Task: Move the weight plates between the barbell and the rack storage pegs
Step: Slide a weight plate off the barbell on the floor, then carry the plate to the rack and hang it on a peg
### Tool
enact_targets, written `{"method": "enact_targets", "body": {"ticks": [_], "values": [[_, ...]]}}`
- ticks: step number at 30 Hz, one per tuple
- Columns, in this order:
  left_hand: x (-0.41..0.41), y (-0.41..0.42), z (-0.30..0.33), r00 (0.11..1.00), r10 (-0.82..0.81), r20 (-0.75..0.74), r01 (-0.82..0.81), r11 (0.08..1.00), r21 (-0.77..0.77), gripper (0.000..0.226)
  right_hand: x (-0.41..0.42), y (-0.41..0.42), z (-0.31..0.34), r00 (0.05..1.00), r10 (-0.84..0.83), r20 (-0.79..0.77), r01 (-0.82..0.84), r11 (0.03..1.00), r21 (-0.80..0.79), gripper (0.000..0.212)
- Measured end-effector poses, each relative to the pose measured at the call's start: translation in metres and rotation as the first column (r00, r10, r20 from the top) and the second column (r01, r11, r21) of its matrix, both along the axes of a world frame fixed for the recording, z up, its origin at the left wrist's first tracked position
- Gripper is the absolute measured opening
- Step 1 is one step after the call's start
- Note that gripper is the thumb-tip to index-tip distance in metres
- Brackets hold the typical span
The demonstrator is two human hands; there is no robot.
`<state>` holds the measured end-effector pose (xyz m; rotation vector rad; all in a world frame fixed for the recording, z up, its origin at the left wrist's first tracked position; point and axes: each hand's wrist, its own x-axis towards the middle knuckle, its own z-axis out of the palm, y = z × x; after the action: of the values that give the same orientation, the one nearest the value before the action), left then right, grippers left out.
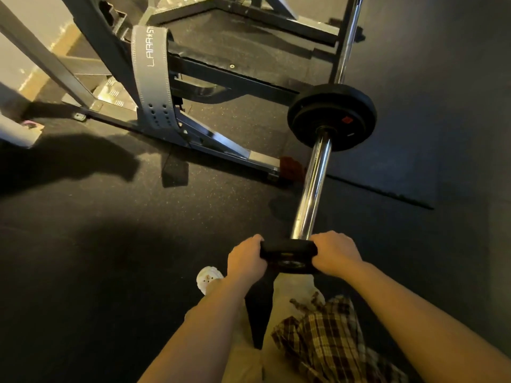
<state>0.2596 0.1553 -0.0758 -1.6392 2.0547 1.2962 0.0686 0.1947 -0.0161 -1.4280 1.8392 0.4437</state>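
A small black weight plate (289,257) sits at the near tip of the chrome barbell sleeve (312,186). My left hand (246,258) grips its left edge and my right hand (336,254) grips its right edge, fingers curled over the rim. Farther up the sleeve, larger black plates (331,114) with a small red mark sit against the collar. The bar shaft (347,37) runs on toward the top of the view. I cannot tell whether the small plate's hole is on the sleeve or just off its end.
The dark steel rack (110,59) stands at upper left, with a grey lifting belt (148,76) hanging on it. Its base rails (221,145) cross the black rubber floor. My white shoe (207,279) and plaid shirt hem (329,335) are below the hands.
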Motion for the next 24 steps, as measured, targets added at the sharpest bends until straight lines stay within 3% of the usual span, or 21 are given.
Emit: {"method": "enact_targets", "body": {"ticks": [6, 11, 14, 15, 16, 17, 18, 19, 20, 22, 24], "values": [[0.096, -0.017, 0.001, 0.985, 0.172, -0.009, -0.169, 0.977, 0.128, 0.039, 0.089, -0.029, 0.020, 0.967, 0.252, 0.027, -0.250, 0.965, -0.075, 0.010], [0.178, -0.040, 0.044, 0.882, 0.458, -0.111, -0.461, 0.887, -0.006, 0.021, 0.176, -0.081, 0.063, 0.871, 0.491, -0.025, -0.479, 0.837, -0.263, 0.023], [0.218, -0.052, 0.075, 0.770, 0.577, -0.272, -0.614, 0.786, -0.072, 0.023, 0.220, -0.108, 0.107, 0.782, 0.613, -0.112, -0.603, 0.699, -0.384, 0.021], [0.229, -0.054, 0.087, 0.664, 0.641, -0.386, -0.710, 0.702, -0.057, 0.025, 0.234, -0.116, 0.127, 0.754, 0.640, -0.148, -0.633, 0.647, -0.425, 0.023], [0.238, -0.057, 0.101, 0.483, 0.711, -0.512, -0.819, 0.574, 0.024, 0.027, 0.248, -0.123, 0.148, 0.727, 0.659, -0.190, -0.659, 0.594, -0.462, 0.024], [0.243, -0.058, 0.114, 0.219, 0.753, -0.620, -0.885, 0.421, 0.199, 0.031, 0.258, -0.130, 0.171, 0.708, 0.670, -0.225, -0.676, 0.551, -0.489, 0.025], [0.249, -0.058, 0.126, -0.081, 0.743, -0.664, -0.858, 0.287, 0.425, 0.033, 0.270, -0.136, 0.196, 0.688, 0.677, -0.261, -0.691, 0.503, -0.519, 0.024], [0.254, -0.058, 0.133, -0.322, 0.700, -0.638, -0.764, 0.205, 0.611, 0.033, 0.281, -0.140, 0.222, 0.672, 0.676, -0.304, -0.703, 0.450, -0.551, 0.022], [0.256, -0.058, 0.137, -0.474, 0.660, -0.583, -0.670, 0.160, 0.725, 0.034, 0.290, -0.144, 0.250, 0.661, 0.665, -0.348, -0.708, 0.401, -0.582, 0.020], [0.253, -0.063, 0.138, -0.592, 0.641, -0.489, -0.591, 0.066, 0.804, 0.044, 0.303, -0.149, 0.300, 0.651, 0.634, -0.418, -0.703, 0.296, -0.646, 0.020], [0.238, -0.074, 0.149, -0.641, 0.655, -0.399, -0.498, 0.040, 0.866, 0.050, 0.310, -0.154, 0.342, 0.673, 0.604, -0.427, -0.662, 0.234, -0.712, 0.023]]}}
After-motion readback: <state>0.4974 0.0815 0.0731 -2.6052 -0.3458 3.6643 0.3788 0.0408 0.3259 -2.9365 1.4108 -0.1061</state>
